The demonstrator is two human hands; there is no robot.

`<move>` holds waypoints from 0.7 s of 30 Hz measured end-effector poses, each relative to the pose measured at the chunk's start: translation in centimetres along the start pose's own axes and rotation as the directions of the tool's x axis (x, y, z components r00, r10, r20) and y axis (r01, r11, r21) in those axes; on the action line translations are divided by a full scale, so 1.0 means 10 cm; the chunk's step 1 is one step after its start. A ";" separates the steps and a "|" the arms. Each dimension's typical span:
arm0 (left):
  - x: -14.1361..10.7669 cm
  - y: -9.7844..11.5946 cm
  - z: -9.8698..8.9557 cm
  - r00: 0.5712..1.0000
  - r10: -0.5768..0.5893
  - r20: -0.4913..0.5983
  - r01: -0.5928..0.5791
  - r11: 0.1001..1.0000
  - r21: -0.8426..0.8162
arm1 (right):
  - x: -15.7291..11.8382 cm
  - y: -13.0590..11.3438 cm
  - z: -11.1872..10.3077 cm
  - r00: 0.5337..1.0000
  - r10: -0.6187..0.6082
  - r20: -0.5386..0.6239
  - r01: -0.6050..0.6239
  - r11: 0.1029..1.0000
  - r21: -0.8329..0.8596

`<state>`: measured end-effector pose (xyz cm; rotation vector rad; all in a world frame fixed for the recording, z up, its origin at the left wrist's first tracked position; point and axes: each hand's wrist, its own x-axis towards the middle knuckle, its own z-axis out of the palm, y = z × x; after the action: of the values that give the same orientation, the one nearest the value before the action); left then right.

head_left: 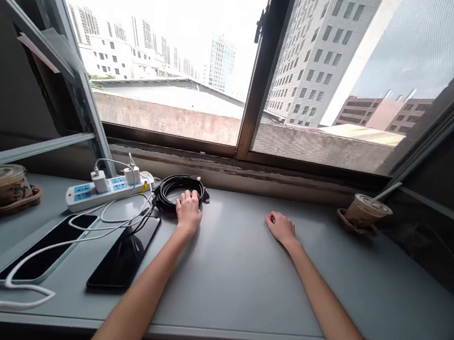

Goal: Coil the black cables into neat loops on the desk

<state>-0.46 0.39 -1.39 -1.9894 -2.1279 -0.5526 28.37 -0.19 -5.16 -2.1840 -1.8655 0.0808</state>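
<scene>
A thick black cable (163, 188) lies coiled on the grey desk (234, 271), a connector showing at its right side. My left hand (189, 209) is closed over the near right part of the coil, fingers curled round it. What the fingertips do under the loops is hidden. Away to the right, my right hand (282, 227) rests on the desk in a loose fist; nothing shows in it. Left of my left forearm lies a black phone (125, 257), with thin cord across its top end.
A phone in a pale case (49, 250) lies at left under a white charging cable (31, 256). Behind it is a power strip (113, 191) with two plugged-in chargers. Iced drinks in cup holders stand left (3, 185) and right (366, 210). A window (254, 73) rises behind.
</scene>
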 end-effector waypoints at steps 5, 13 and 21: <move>0.03 0.00 -0.07 1.000 0.028 -0.004 -0.029 0.999 -0.031 | 0.01 0.01 0.00 1.000 0.009 -0.006 -0.008 1.000 0.011; 0.16 -0.07 -0.10 0.995 0.099 0.006 -0.098 0.993 -0.058 | 0.03 -0.02 -0.02 1.000 0.002 -0.013 -0.002 0.999 0.040; 0.34 -0.08 -0.31 0.972 -0.108 -0.206 0.088 0.990 -0.107 | 0.03 -0.03 -0.05 1.000 -0.013 -0.004 0.013 0.998 0.060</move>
<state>-1.93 2.28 2.64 -1.7870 -2.1124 -0.8593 28.20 0.03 -4.61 -2.1304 -1.8503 0.1283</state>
